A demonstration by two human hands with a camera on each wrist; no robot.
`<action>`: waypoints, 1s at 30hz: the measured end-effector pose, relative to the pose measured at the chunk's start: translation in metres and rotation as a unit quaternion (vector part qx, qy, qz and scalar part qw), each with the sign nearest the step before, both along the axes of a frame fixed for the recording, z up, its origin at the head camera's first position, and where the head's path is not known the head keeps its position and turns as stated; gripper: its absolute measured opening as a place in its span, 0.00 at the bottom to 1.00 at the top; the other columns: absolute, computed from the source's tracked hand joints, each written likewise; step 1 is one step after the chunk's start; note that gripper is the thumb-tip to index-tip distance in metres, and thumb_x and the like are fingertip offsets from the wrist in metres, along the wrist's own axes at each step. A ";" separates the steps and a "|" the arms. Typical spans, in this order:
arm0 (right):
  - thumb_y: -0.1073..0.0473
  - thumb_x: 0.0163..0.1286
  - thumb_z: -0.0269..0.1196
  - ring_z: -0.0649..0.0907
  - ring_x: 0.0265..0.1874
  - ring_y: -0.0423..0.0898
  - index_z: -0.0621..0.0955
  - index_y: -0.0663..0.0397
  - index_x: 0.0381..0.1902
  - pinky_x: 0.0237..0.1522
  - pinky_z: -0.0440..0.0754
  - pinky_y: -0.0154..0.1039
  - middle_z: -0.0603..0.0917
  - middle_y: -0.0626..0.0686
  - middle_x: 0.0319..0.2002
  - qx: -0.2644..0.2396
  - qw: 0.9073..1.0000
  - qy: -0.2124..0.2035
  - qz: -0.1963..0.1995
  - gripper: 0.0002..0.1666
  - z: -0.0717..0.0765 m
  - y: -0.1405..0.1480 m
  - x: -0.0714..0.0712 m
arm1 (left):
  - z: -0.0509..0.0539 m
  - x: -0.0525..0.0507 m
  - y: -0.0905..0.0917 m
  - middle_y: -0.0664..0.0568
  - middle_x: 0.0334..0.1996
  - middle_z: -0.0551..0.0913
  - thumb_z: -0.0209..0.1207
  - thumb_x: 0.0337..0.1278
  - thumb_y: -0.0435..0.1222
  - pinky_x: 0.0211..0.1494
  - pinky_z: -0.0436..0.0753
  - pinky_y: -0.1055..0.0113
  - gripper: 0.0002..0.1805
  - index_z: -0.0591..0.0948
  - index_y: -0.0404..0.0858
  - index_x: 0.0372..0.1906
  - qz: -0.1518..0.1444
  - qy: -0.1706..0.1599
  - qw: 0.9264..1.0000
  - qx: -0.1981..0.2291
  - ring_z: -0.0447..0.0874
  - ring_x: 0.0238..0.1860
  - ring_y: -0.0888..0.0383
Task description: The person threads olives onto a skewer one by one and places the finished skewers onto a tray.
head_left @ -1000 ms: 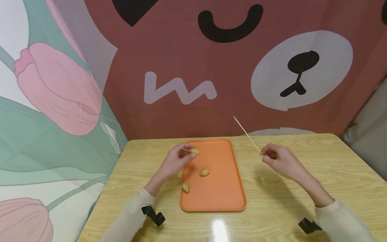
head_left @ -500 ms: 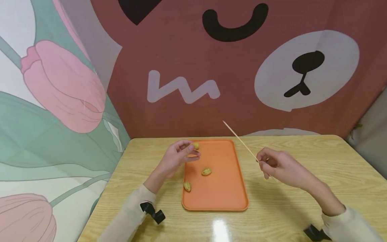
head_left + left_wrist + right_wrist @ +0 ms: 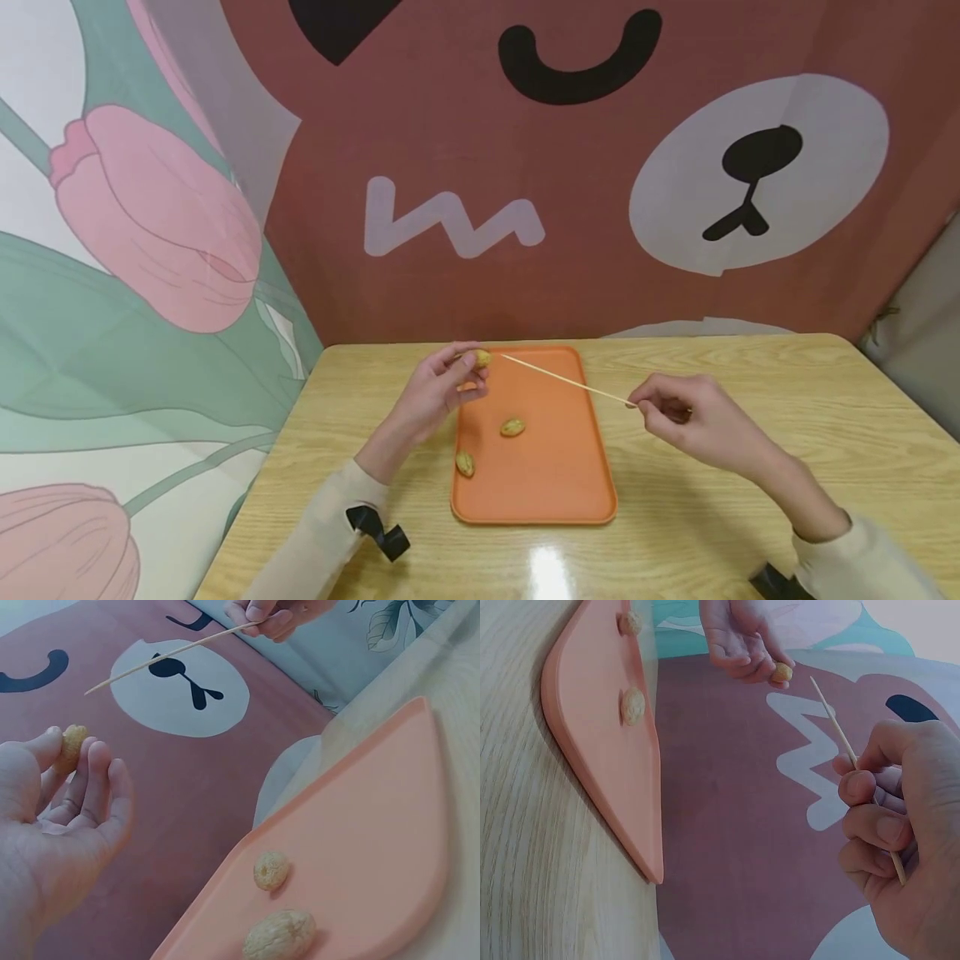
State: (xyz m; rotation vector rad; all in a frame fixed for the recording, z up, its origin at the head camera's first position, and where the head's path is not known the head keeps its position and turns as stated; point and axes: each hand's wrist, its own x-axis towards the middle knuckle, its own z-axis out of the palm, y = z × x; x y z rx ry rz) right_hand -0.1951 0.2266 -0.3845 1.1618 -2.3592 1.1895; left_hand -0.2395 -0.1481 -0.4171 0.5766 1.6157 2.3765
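Above the far left corner of the orange tray, my left hand pinches a small yellow-brown wrinkled piece between thumb and fingers. My right hand, right of the tray, pinches a thin wooden stick. The stick points left, its tip close to the held piece; the left wrist view shows a gap between that tip and the piece. Two similar pieces lie on the tray, one near the middle, one by the left edge.
The light wooden table extends on both sides of the tray. Behind it hangs a reddish-brown cloth with a bear print, and at the left a tulip-patterned one.
The stick has swung down and left, from pointing up at the backdrop to lying nearly level beside the held piece. My left hand has turned and raised the piece slightly.
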 end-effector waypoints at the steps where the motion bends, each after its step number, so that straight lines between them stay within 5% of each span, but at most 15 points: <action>1: 0.78 0.63 0.64 0.69 0.16 0.33 0.85 0.41 0.41 0.17 0.69 0.28 0.78 0.37 0.24 -0.001 1.000 0.004 0.004 0.23 0.000 -0.001 0.000 | 0.000 0.001 0.001 0.44 0.42 0.81 0.57 0.77 0.40 0.53 0.84 0.54 0.21 0.75 0.30 0.63 0.000 -0.002 1.000 0.001 0.81 0.44 0.51; 11: 0.79 0.63 0.65 0.70 0.17 0.32 0.84 0.41 0.40 0.18 0.70 0.27 0.79 0.36 0.24 0.004 1.000 0.006 0.017 0.23 -0.003 -0.006 0.003 | 0.000 0.004 0.004 0.47 0.38 0.80 0.58 0.75 0.42 0.46 0.84 0.63 0.26 0.74 0.22 0.62 0.008 -0.004 1.000 -0.004 0.80 0.40 0.57; 21: 0.77 0.64 0.65 0.70 0.17 0.32 0.85 0.41 0.40 0.20 0.71 0.28 0.79 0.35 0.24 0.023 1.000 0.005 0.012 0.22 -0.002 -0.009 0.003 | -0.004 0.004 0.006 0.46 0.38 0.82 0.61 0.73 0.40 0.46 0.84 0.63 0.21 0.79 0.27 0.57 0.020 0.004 0.999 -0.025 0.81 0.39 0.56; 30: 0.76 0.66 0.65 0.68 0.17 0.31 0.84 0.42 0.40 0.20 0.72 0.29 0.77 0.33 0.23 0.030 0.999 -0.007 0.013 0.20 -0.003 -0.014 0.005 | -0.003 0.005 0.010 0.43 0.38 0.84 0.60 0.73 0.37 0.47 0.85 0.59 0.13 0.83 0.31 0.51 0.032 0.068 0.994 -0.084 0.82 0.40 0.45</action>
